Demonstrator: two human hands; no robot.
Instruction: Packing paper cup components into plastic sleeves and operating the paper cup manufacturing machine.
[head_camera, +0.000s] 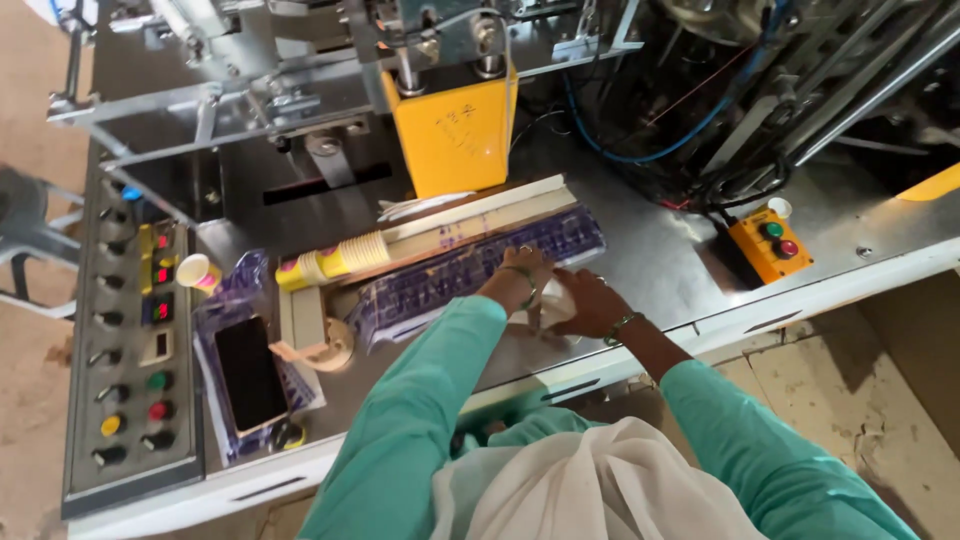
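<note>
Grey control panel (130, 350) fills the frame's left edge, a dark phone (250, 372) just beside it. Mid-frame, the left hand (518, 280) presses flat, fingers spread, on the purple-printed plastic sleeve (480, 270); the right hand (588, 302) curls around white paper (556, 300).

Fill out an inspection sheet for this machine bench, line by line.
Surface: grey metal machine table, worn, partly covered.
Job's things: long printed plastic sleeve lying along the table; row of nested paper cups in a tray beside it.
Clutter: phone on plastic wrap; tape roll; single paper cup.
Grippers: left hand on the sleeve; right hand close against it, gripping white material.
Cables: blue hose and black wires behind.
Surroundings: button panel, yellow machine guard, orange switch box.
</note>
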